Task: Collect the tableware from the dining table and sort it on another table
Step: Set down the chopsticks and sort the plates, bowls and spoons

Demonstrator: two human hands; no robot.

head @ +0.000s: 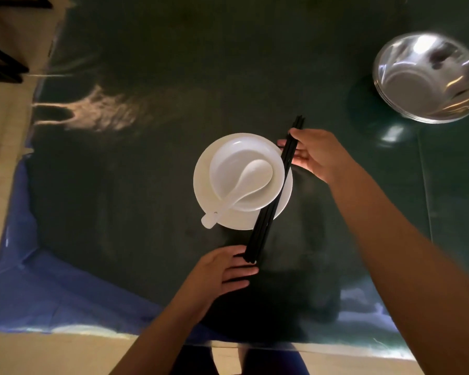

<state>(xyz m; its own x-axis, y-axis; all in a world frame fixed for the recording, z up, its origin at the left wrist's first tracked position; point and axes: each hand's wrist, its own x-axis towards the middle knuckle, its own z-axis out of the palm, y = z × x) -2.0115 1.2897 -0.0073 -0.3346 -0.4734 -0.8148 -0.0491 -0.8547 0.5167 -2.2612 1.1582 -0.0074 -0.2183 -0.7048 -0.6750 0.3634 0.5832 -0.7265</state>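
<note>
A white plate (204, 201) lies mid-table with a white bowl (228, 161) on it. A white spoon (238, 189) rests in the bowl, its handle sticking out over the plate's near-left rim. A bundle of black chopsticks (272, 198) runs diagonally across the plate's right side. My right hand (313, 155) pinches the bundle near its far end. My left hand (225, 270) has flat, spread fingers touching the near tips of the chopsticks.
Stacked steel bowls (428, 77) stand at the far right of the dark green table (119, 185). A blue cover (38, 288) hangs at the near-left corner. The table's near edge runs just in front of my body. Dark chair legs (3, 60) show far left.
</note>
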